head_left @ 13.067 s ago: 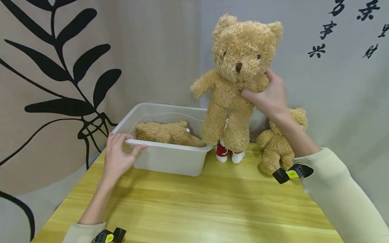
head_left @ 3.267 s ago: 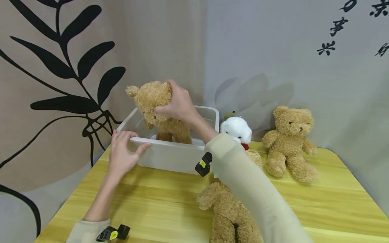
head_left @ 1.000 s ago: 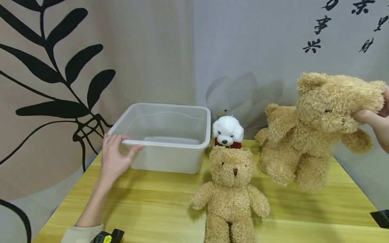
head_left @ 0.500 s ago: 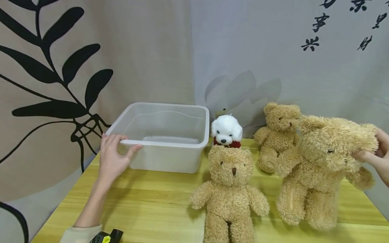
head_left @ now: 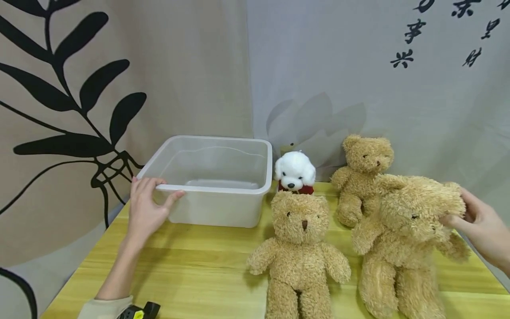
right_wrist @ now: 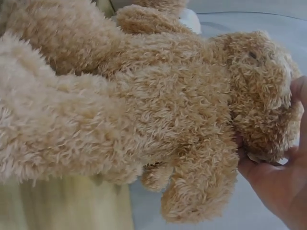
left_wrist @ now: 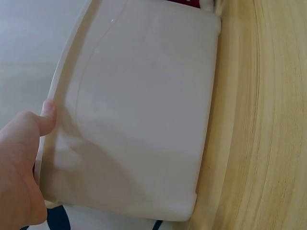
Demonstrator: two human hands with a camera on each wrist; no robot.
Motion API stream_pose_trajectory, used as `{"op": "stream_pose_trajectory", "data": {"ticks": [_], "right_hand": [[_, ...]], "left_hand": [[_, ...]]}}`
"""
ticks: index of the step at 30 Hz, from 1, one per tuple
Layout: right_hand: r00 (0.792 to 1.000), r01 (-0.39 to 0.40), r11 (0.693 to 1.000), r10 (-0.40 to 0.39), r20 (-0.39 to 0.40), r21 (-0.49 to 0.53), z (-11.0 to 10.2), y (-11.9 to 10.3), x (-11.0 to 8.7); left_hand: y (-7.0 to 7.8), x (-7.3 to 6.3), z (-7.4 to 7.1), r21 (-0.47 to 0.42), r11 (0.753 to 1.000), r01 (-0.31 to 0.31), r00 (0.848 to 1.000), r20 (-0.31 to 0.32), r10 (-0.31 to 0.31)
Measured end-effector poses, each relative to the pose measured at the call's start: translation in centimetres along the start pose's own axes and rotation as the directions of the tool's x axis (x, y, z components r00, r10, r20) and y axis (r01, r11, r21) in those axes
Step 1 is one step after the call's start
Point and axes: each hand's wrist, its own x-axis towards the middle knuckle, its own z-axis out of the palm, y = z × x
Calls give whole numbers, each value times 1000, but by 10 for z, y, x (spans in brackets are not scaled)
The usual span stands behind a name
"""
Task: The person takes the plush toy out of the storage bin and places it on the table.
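On the right of the head view, my right hand (head_left: 480,223) grips a large tan teddy bear (head_left: 406,248) by the side of its head. The bear is upright, its head tilted, low over the table's right side. In the right wrist view the fingers go behind the bear's head (right_wrist: 261,91) and are partly hidden. My left hand (head_left: 149,212) holds the near left rim of a translucent white plastic bin (head_left: 217,208), thumb outside. The left wrist view shows the thumb (left_wrist: 48,115) over that rim. Nothing lies on the visible part of the bin's floor.
A second tan teddy bear (head_left: 300,261) lies face up at the table's front middle. Behind it sits a white plush dog (head_left: 295,170) in red, beside the bin. A smaller teddy bear (head_left: 362,173) sits against the back wall. The wooden table (head_left: 199,266) ends in a slanting left edge.
The large bear has come out of the bin and across to the right, then down and slightly left in my right hand. Another bear was set at the front earlier. The left hand stays on the rim.
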Motion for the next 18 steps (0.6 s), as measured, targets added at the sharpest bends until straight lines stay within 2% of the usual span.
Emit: {"op": "stream_pose_trajectory", "data": {"ticks": [3,8,14,18], "right_hand": [[996,-82,995,84,33,-62,6,2,-2],[984,-129,973,150,94,-193,13,10,-3],[932,-236,965,258,254,-116,14,16,1],[918,-247,966,259,301,-79,14,17,3]], "left_hand": [[0,0,-1,4,1000,4,1000,2,-4],[1,0,0,2,1000,1,1000,0,-1],[1,0,2,-1,1000,2,1000,1,-2],[0,0,2,6,1000,8,1000,0,-8]]}}
